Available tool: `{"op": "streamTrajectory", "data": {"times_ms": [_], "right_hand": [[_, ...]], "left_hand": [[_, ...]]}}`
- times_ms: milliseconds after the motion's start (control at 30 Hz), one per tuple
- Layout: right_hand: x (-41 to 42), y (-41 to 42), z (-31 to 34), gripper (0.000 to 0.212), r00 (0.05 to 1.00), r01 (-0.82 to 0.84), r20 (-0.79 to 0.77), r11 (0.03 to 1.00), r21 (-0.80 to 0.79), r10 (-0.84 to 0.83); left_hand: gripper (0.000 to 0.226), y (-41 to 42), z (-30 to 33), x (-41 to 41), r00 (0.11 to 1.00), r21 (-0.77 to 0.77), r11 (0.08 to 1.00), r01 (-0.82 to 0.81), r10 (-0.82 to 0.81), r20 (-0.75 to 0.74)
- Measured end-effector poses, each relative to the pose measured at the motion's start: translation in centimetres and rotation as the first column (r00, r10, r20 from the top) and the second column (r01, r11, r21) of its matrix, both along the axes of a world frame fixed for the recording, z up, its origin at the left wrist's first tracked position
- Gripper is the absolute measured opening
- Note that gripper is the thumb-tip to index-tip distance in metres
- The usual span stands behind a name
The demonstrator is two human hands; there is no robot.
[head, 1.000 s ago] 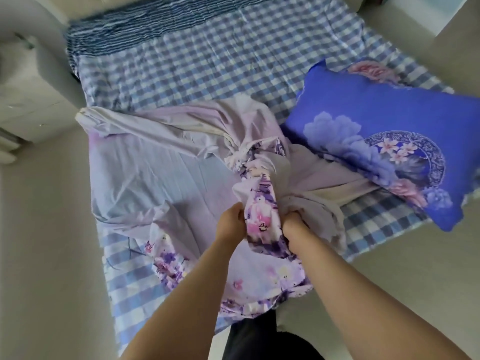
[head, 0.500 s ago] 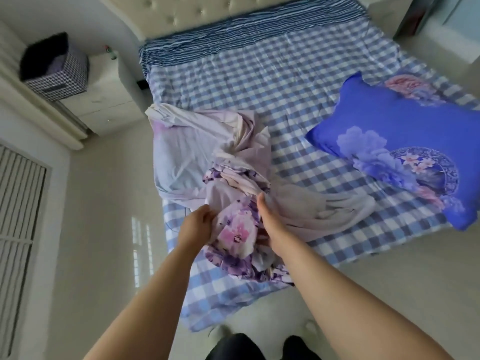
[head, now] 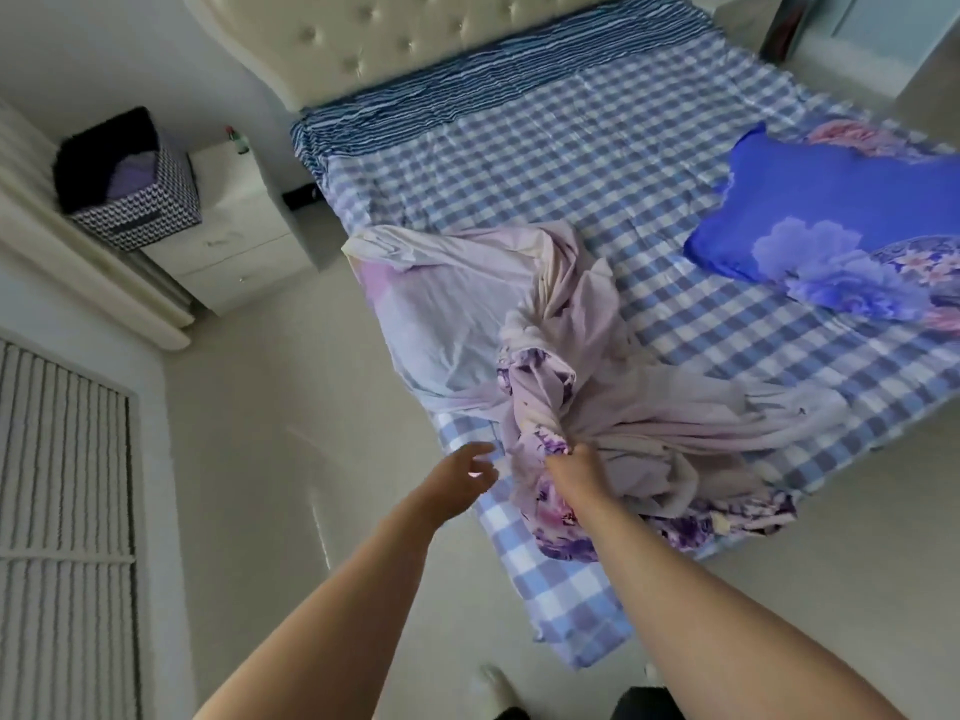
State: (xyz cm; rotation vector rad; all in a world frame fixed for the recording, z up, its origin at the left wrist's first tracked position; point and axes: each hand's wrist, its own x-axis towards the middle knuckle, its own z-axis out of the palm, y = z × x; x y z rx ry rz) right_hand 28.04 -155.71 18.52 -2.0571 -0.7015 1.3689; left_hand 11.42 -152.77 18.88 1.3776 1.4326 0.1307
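Note:
A crumpled lilac cover (head: 447,314) with a purple flower print lies bunched on the near left corner of a bed with a blue-and-white checked sheet (head: 545,163). My right hand (head: 574,467) grips a twisted bunch of the flowered cloth near the bed's edge. My left hand (head: 462,478) hovers just left of the cloth, fingers spread and relaxed, holding nothing. Part of the cover hangs over the bed's near edge.
A blue floral pillow (head: 831,226) lies on the right side of the bed. A padded cream headboard (head: 363,39) stands at the back. A white nightstand (head: 234,236) carries a patterned storage box (head: 130,189) and a small bottle (head: 240,141). Pale floor lies left of the bed.
My left hand has let go of the cover and moved off to the left. My right hand has closed round the cloth. The view has pulled back and tilted up.

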Motion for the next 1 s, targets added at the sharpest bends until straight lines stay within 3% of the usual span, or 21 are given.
{"op": "streamTrajectory", "data": {"times_ms": [167,333,433,600,700,800,900,1000], "right_hand": [[0.9,2.1,2.2,0.051,0.901,-0.377,0.249,0.925,0.045,0.355],[1.0,3.8,4.0,0.046,0.665,-0.584,0.562,0.812,-0.02,0.492],[0.3,4.5,4.2,0.024,0.571,-0.651,0.647,0.759,-0.018,0.505],[-0.8,8.5,4.6,0.036,0.531,-0.692,0.708,0.721,0.046,0.465],[-2.1,10.9,4.5,0.045,0.465,-0.754,0.742,0.655,0.048,0.482],[-2.0,13.0,5.3,0.044,0.467,-0.761,0.773,0.64,0.106,0.428],[-0.3,15.4,6.9,0.043,0.508,-0.694,0.777,0.711,0.115,0.371],[2.2,18.3,8.6,0.049,0.592,-0.474,0.739,0.881,-0.006,0.323]], "left_hand": [[0.077,6.6,0.4,-3.6,0.994,0.209,0.976,0.051,-0.029,-0.108],[0.083,12.7,0.1,-1.4,0.948,0.253,0.926,0.28,-0.226,-0.223],[0.089,15.7,-0.3,1.0,0.821,0.196,0.817,0.542,-0.466,-0.331],[0.107,22.9,-2.2,3.0,0.655,0.128,0.677,0.725,-0.619,-0.434],[0.091,26.9,-2.6,3.2,0.537,0.109,0.566,0.817,-0.68,-0.5],[0.073,30.7,-2.9,3.2,0.437,0.051,0.5,0.864,-0.697,-0.568],[0.045,33.7,-2.4,4.0,0.408,0.04,0.489,0.871,-0.677,-0.612],[0.031,37.6,-1.0,5.2,0.433,0.148,0.477,0.867,-0.569,-0.699]]}}
